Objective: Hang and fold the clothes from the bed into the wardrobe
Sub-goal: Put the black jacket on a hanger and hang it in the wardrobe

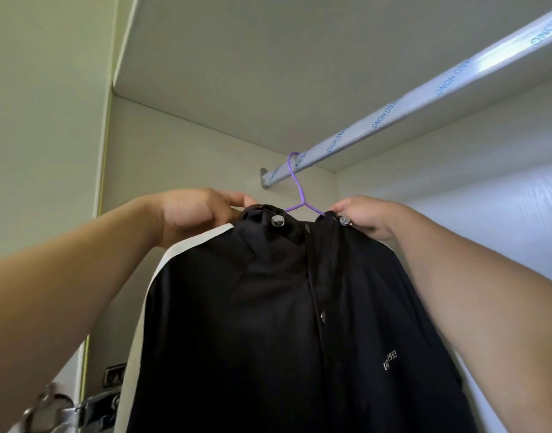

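The black jacket [284, 307] runs off the lower edge, so its hem and cuffs are out of sight, and the right forearm covers most of its right sleeve. Only the hook and neck of the purple hanger [300, 195] show; its shoulders are buried under the collar. On the left hand [193, 214] and the right hand [370, 218], several fingers are hidden behind the hand itself or the collar. The rail [393, 114] leaves the picture at the top right, and its far lettering is too small to read. The chest print [389, 360] is partly illegible. The metal fitting [90, 407] at lower left is blurred and cropped.
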### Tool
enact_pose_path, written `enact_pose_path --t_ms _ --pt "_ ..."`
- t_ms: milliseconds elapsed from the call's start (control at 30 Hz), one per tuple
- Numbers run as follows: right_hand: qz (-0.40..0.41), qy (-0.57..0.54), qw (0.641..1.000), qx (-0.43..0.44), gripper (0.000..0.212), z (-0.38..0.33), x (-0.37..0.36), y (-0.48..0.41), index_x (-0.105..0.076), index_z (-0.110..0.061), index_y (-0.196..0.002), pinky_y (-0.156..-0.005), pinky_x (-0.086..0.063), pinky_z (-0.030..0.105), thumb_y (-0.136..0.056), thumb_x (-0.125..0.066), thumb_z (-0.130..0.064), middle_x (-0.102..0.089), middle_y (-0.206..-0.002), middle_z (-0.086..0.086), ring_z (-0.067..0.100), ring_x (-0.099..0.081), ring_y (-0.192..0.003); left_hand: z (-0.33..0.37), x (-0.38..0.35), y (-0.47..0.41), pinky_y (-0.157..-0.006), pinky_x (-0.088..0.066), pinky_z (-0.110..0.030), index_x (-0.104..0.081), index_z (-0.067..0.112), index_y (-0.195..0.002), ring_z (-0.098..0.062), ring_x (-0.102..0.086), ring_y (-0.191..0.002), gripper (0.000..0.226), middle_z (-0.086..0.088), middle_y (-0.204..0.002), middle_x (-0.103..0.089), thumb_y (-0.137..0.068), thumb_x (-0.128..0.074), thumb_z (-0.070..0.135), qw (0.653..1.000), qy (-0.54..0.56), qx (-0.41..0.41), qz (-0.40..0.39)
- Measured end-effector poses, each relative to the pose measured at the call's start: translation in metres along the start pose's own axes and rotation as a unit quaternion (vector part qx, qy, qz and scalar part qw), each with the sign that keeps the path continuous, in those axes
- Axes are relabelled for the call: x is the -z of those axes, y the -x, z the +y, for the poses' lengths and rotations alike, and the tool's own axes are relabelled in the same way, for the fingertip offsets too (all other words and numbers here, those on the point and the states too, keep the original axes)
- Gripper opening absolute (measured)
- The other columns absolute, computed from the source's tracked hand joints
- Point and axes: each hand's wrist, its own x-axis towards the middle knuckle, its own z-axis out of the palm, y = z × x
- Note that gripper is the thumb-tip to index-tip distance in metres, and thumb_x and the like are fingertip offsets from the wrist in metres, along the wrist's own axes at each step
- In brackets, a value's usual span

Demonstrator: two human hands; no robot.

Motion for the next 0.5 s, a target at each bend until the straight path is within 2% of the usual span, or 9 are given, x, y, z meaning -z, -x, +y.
enact_pose_path --t_ms 33,100,167,233,300,367,433,500 --pt "0.003 -0.029 1.0 -0.008 0.031 -0.002 -0.001 -0.002 -0.07 -0.001 -0.112 -0.089 -0.054 0.041 -0.091 -0.047 0.001 -0.067 -0.099 0.019 0.029 -0.064 -0.086 -0.003 -0.001 -0.002 -0.07 -0.055 -0.036 -0.062 0.007 -0.107 -0.032 -0.065 -0.082 0.055 -0.019 -0.104 -0.066 -0.053 -0.061 -0.002 0.999 -0.029 -0.005 -0.025" --pt "0.023 -0.073 0.997 -0.032 0.037 -0.005 -0.003 -0.006 -0.072 -0.001 -0.108 -0.08 -0.055 0.035 -0.084 -0.045 0.0 -0.066 -0.094 0.017 0.028 -0.064 -0.08 -0.008 -0.005 -0.004 -0.077 -0.06 -0.039 -0.063 0.003 -0.119 -0.036 -0.069 -0.096 0.069 -0.023 -0.119 -0.068 -0.051 -0.072 0.0 0.994 -0.081 -0.007 -0.067" --pt "0.011 -0.102 0.993 -0.059 0.034 -0.007 -0.005 -0.008 -0.07 -0.008 -0.098 -0.066 -0.052 0.029 -0.078 -0.043 -0.008 -0.064 -0.084 0.012 0.026 -0.061 -0.067 -0.008 -0.009 -0.005 -0.077 -0.06 -0.038 -0.074 0.01 -0.112 -0.035 -0.072 -0.098 0.056 -0.021 -0.117 -0.071 -0.058 -0.068 -0.003 0.993 -0.095 -0.015 -0.071" --pt "-0.011 -0.089 0.992 -0.089 0.022 -0.011 -0.006 -0.008 -0.065 -0.011 -0.094 -0.063 -0.048 0.028 -0.086 -0.049 -0.024 -0.063 -0.077 0.006 0.023 -0.059 -0.061 -0.004 -0.016 -0.005 -0.074 -0.059 -0.035 -0.08 0.013 -0.096 -0.03 -0.074 -0.088 0.041 -0.017 -0.105 -0.074 -0.067 -0.056 -0.002 0.994 -0.092 -0.017 -0.054" --pt "-0.032 -0.052 0.991 -0.118 0.043 -0.017 -0.006 -0.009 -0.071 -0.011 -0.083 -0.074 -0.055 0.032 -0.091 -0.061 -0.053 -0.071 -0.078 0.004 0.022 -0.068 -0.068 0.003 -0.022 -0.006 -0.074 -0.056 -0.033 -0.08 0.009 -0.082 -0.028 -0.072 -0.077 0.033 -0.016 -0.091 -0.075 -0.078 -0.048 0.006 0.997 -0.069 -0.016 -0.03" --pt "-0.064 0.012 0.985 -0.159 0.058 -0.026 -0.009 -0.007 -0.078 -0.011 -0.071 -0.094 -0.055 0.039 -0.082 -0.067 -0.067 -0.077 -0.089 0.008 0.027 -0.072 -0.088 0.009 -0.029 -0.003 -0.078 -0.055 -0.033 -0.08 0.007 -0.08 -0.028 -0.073 -0.08 0.039 -0.016 -0.09 -0.076 -0.093 -0.049 0.026 0.999 -0.05 -0.008 -0.008" --pt "-0.097 0.062 0.973 -0.198 0.054 -0.033 -0.013 -0.006 -0.079 -0.009 -0.071 -0.101 -0.051 0.041 -0.083 -0.07 -0.061 -0.077 -0.094 0.013 0.029 -0.071 -0.095 0.013 -0.033 -0.003 -0.096 -0.054 -0.042 -0.08 0.008 -0.094 -0.028 -0.072 -0.093 0.045 -0.014 -0.102 -0.077 -0.083 -0.068 0.05 0.991 -0.13 -0.007 0.016" --pt "-0.113 0.104 0.963 -0.222 0.047 -0.038 -0.016 -0.004 -0.073 -0.004 -0.059 -0.103 -0.048 0.042 -0.094 -0.062 -0.034 -0.073 -0.076 0.017 0.031 -0.067 -0.08 0.014 -0.035 -0.003 -0.102 -0.053 -0.044 -0.08 0.009 -0.094 -0.023 -0.072 -0.09 0.055 -0.01 -0.098 -0.078 -0.067 -0.082 0.058 0.963 -0.256 -0.038 0.075"
